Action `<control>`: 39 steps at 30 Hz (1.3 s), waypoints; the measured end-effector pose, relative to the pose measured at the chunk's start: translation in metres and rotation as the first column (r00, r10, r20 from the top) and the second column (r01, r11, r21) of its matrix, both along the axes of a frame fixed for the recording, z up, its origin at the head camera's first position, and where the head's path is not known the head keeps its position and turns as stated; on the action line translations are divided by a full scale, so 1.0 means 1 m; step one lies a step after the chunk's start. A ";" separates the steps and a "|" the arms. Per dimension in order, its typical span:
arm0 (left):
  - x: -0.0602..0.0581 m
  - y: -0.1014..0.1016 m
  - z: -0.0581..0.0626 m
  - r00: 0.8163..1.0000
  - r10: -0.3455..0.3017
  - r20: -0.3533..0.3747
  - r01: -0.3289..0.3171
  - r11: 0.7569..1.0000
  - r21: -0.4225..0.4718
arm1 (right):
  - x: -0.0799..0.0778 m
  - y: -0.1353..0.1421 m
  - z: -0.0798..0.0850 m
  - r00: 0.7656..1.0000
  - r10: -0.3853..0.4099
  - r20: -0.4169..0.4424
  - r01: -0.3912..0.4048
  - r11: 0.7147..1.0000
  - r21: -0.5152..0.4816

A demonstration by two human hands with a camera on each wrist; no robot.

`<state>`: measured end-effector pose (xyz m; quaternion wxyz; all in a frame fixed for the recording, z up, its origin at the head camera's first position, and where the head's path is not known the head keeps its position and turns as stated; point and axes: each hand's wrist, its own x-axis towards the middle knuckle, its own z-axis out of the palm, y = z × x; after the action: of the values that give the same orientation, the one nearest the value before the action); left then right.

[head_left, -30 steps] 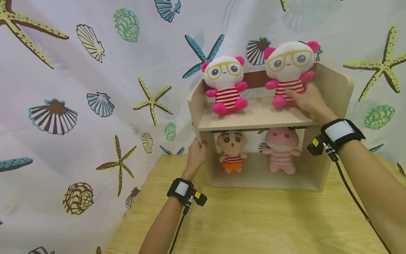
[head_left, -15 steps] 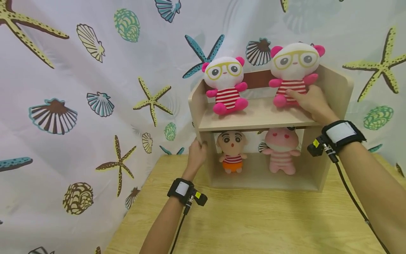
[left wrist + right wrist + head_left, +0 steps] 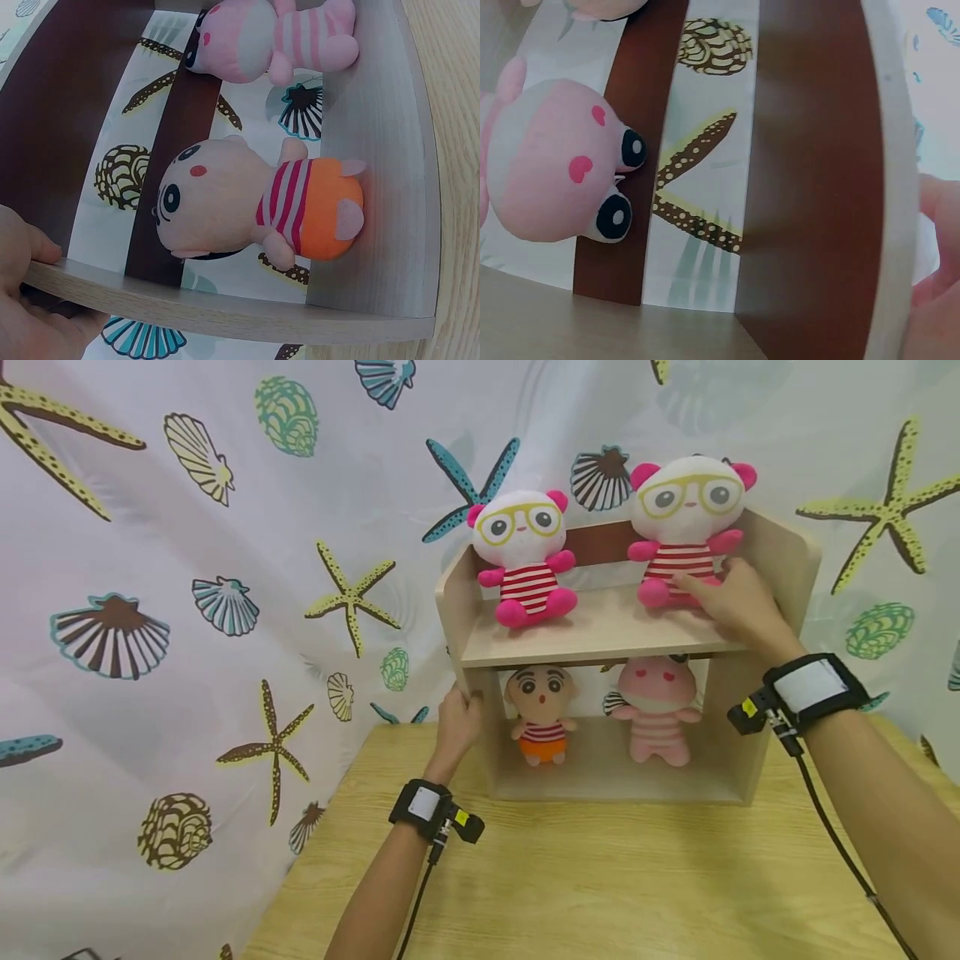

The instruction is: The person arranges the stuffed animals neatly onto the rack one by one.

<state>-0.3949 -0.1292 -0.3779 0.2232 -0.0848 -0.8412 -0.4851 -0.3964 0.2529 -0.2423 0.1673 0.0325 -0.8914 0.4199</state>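
Observation:
My left hand (image 3: pixel 457 722) grips the left side panel of a light wooden two-tier shelf (image 3: pixel 585 639). In the left wrist view, the thumb lies inside the panel and the fingers outside it. On the upper tier, my right hand (image 3: pixel 738 602) holds the lower body of a panda plush (image 3: pixel 684 506) with yellow glasses and a red striped shirt, near the right panel. A matching panda plush (image 3: pixel 525 531) sits at the left of that tier. Below are a boy doll (image 3: pixel 217 195) in orange shorts and a pink plush (image 3: pixel 551 161) with heart cheeks.
The shelf stands on a wood-grain table (image 3: pixel 600 877) against a white curtain (image 3: pixel 247 552) printed with starfish and shells. Dark brown back slats (image 3: pixel 176 142) cross behind the dolls. A cable (image 3: pixel 832 827) hangs from the right wrist camera.
The right panda plush has shifted slightly right relative to the shelf and stands more level, my right hand still on it. The head view has turned slightly. My left hand stays on the panel.

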 end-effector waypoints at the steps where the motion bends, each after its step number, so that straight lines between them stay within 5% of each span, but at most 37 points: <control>1: 0.000 0.000 0.001 1.000 0.000 0.001 0.000 1.000 0.001 | 0.004 0.000 0.000 1.000 -0.012 0.009 0.012 1.000 0.005; 13: -0.003 -0.001 0.001 1.000 0.010 0.001 -0.010 1.000 -0.029 | 0.044 0.000 -0.011 0.993 -0.029 -0.111 0.037 0.997 0.069; 22: -0.001 -0.012 0.002 1.000 -0.004 0.016 0.005 1.000 -0.030 | 0.081 -0.010 -0.024 0.976 0.043 -0.212 -0.052 0.998 -0.036; 27: -0.003 -0.019 0.006 1.000 -0.008 0.024 0.010 0.998 -0.067 | 0.101 -0.014 -0.033 0.977 0.113 -0.181 -0.122 0.992 -0.041; 33: 0.000 -0.028 0.006 0.999 0.023 0.042 -0.019 0.994 -0.109 | 0.110 -0.025 -0.054 0.965 0.202 -0.166 -0.181 0.975 0.132; 39: 0.014 -0.031 0.010 1.000 0.006 0.006 -0.004 0.971 -0.239 | 0.112 -0.032 -0.070 0.956 0.224 -0.189 -0.149 0.926 0.346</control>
<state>-0.3809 -0.1601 -0.3680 0.2097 -0.1072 -0.8944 -0.3801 -0.2848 0.2213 -0.3123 0.2184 0.1925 -0.9167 0.2736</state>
